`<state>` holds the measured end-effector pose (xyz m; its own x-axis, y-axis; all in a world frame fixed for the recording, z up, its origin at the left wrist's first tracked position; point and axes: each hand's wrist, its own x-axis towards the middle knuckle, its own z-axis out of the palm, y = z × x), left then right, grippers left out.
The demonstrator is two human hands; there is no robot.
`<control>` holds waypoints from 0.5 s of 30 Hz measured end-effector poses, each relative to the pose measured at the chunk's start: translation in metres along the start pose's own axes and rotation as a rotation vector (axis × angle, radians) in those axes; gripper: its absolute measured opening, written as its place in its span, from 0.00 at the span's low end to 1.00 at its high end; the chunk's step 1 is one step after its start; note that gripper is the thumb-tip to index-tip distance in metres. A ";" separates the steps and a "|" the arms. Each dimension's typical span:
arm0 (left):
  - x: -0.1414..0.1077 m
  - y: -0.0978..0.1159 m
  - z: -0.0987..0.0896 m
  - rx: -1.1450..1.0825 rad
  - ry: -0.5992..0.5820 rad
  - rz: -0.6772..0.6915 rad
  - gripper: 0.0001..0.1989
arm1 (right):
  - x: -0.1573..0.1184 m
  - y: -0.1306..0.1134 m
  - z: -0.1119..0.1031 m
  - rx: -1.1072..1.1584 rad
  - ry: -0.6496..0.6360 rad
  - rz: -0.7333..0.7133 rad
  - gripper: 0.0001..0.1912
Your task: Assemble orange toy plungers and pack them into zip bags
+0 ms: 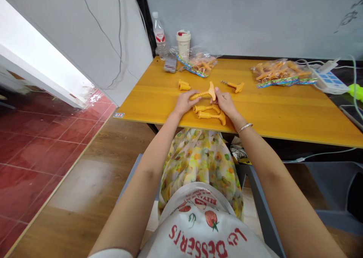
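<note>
An orange T-handled piece [211, 91] is held level between both hands above the wooden table [266, 114]. My left hand [185, 101] closes on its narrow end, and my right hand [224, 100] grips it by the wide handle. Just below lie two similar orange pieces, an upper one [206, 109] and a lower one [211, 116]. Short orange sleeves [184, 85] rest beyond my left hand. Behind my right hand is an orange handle with a metal spiral [237, 87].
At the back stand a plastic bottle [159, 36] and a white cup [183, 44]. Bags of orange parts lie at the back centre [202, 64] and back right [279, 72]. A power strip [330, 80] with cables sits at the right. The table's front edge is near my wrists.
</note>
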<state>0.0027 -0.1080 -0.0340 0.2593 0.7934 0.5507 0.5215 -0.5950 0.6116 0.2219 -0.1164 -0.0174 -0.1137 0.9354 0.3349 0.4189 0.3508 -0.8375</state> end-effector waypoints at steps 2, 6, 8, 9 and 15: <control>0.000 -0.001 0.001 0.001 0.011 -0.008 0.15 | 0.001 0.002 0.001 -0.021 0.081 -0.073 0.37; 0.000 -0.004 0.002 -0.002 0.024 0.003 0.15 | 0.002 0.005 0.001 -0.124 0.114 -0.235 0.32; 0.000 -0.004 0.002 0.002 0.024 0.003 0.14 | 0.003 0.006 0.000 -0.158 0.095 -0.267 0.29; 0.000 -0.003 0.002 0.005 0.024 0.000 0.14 | 0.004 0.006 0.000 -0.164 0.098 -0.265 0.28; -0.001 0.001 0.000 0.029 0.001 -0.022 0.14 | 0.002 0.001 0.001 -0.158 0.093 -0.187 0.34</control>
<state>0.0031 -0.1094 -0.0334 0.2466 0.8060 0.5381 0.5501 -0.5736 0.6070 0.2215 -0.1143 -0.0180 -0.1220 0.8442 0.5220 0.5351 0.4989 -0.6817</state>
